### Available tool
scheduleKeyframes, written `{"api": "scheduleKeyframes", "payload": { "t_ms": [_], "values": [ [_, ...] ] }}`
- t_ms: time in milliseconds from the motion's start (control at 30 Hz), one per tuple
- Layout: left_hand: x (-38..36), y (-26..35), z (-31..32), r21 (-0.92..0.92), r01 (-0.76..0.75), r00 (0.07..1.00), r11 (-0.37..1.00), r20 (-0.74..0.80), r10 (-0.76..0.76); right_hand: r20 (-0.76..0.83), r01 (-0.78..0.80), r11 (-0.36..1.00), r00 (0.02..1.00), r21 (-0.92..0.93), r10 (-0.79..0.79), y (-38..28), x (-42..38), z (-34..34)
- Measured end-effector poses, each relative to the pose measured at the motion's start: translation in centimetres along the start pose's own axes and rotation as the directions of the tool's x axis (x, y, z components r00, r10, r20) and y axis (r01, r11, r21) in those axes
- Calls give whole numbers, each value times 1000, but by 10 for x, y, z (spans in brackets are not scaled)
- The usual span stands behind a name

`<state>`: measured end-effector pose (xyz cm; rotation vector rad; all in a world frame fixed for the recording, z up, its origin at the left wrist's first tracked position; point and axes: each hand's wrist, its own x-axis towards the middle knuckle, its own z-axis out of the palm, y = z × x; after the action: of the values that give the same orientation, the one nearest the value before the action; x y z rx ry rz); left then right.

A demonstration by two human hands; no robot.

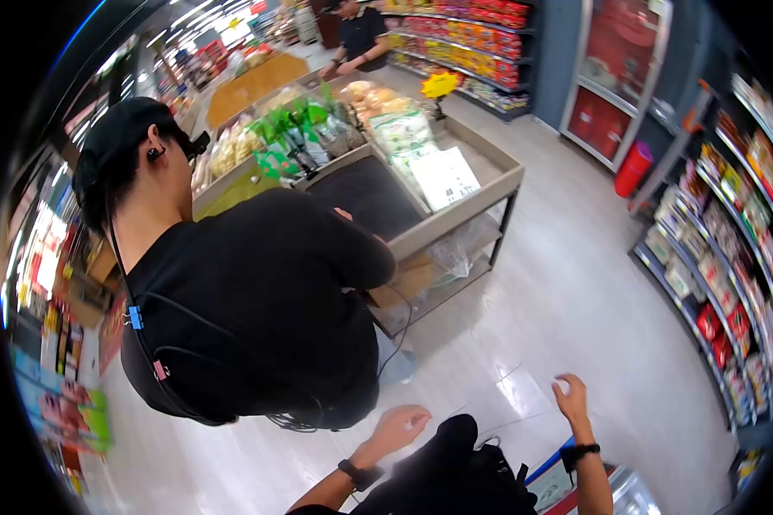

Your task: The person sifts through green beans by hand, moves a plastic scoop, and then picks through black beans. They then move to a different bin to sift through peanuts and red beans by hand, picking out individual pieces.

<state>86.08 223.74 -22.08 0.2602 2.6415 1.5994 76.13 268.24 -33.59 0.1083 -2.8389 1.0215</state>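
Note:
My left hand (398, 431) hangs over the pale floor in front of my body. Its fingers are loosely curled, with a small gap to the thumb, and nothing shows in them. To the right, my right hand (571, 400) is raised with curved fingers and the thumb apart, holding nothing. Each wrist wears a black band. Below the right forearm are a blue-edged item (548, 468) and something clear and shiny (631, 493), both partly cut off. Close ahead on the left stands a person in a black shirt (249, 292), facing a display bin (459, 219).
Bagged goods (305, 137) and white packages (404, 137) fill parts of the bin. Stocked shelves (704, 249) line the right side, near a red cylinder (634, 169). Another person (362, 39) stands at the far end. Pale tiled floor (567, 283) lies between bin and shelves.

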Motion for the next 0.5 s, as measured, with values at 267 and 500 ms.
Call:
{"api": "scheduleKeyframes", "payload": {
  "t_ms": [267, 500],
  "values": [
    [92, -5, 51, 126, 130, 936, 983, -342, -80, 252, 471, 872, 835, 134, -489, -130, 348, 59],
    [205, 16, 53, 124, 252, 852, 960, -499, -160, 376, 691, 670, 565, 271, -734, -251, 523, 190]
  ]
}}
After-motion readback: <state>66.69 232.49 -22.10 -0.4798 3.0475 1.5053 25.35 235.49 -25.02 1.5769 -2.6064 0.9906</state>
